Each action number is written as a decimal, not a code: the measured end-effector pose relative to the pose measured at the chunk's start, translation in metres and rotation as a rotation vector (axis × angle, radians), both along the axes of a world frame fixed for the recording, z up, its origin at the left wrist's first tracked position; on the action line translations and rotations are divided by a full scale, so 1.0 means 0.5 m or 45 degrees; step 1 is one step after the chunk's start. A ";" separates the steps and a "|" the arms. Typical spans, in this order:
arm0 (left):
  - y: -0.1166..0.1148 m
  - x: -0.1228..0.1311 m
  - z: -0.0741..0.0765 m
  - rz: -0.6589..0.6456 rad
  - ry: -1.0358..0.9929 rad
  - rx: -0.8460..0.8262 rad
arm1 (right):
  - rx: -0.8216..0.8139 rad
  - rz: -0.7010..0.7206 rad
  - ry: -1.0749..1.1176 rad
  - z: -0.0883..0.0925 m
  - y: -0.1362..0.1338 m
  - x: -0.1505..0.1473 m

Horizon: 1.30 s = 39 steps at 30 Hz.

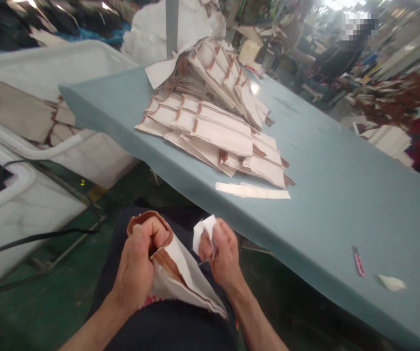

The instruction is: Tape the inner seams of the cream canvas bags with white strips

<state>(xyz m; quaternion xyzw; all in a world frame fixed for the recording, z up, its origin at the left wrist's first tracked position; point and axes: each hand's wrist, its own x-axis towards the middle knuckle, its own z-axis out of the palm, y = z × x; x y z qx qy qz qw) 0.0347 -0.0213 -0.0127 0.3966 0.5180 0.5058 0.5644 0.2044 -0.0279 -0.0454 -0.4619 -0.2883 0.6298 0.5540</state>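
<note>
A cream cloth piece with brown trim point(186, 265) lies over my lap, and my left hand point(139, 258) is closed round its brown upper edge. My right hand point(222, 248) is to the right of the cloth, its fingers pinching a small crumpled white piece point(204, 231). On the blue-green table point(327, 209) in front, stacks of cream pieces with brown edges point(222, 136) overlap one another. Near the table's front edge, a pale strip point(253, 190) lies flat beside the stacks.
White bins point(96, 163) holding cloth pieces stand at the left, with a black cable below. A pink cutter point(358, 262) and a small pale scrap point(391, 282) lie on the table's right part. Behind, a person sits near brown heaps point(400, 97).
</note>
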 end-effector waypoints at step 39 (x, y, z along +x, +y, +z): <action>-0.042 -0.084 0.048 -0.425 0.277 0.067 | 0.250 0.339 -1.110 0.193 -0.062 -0.068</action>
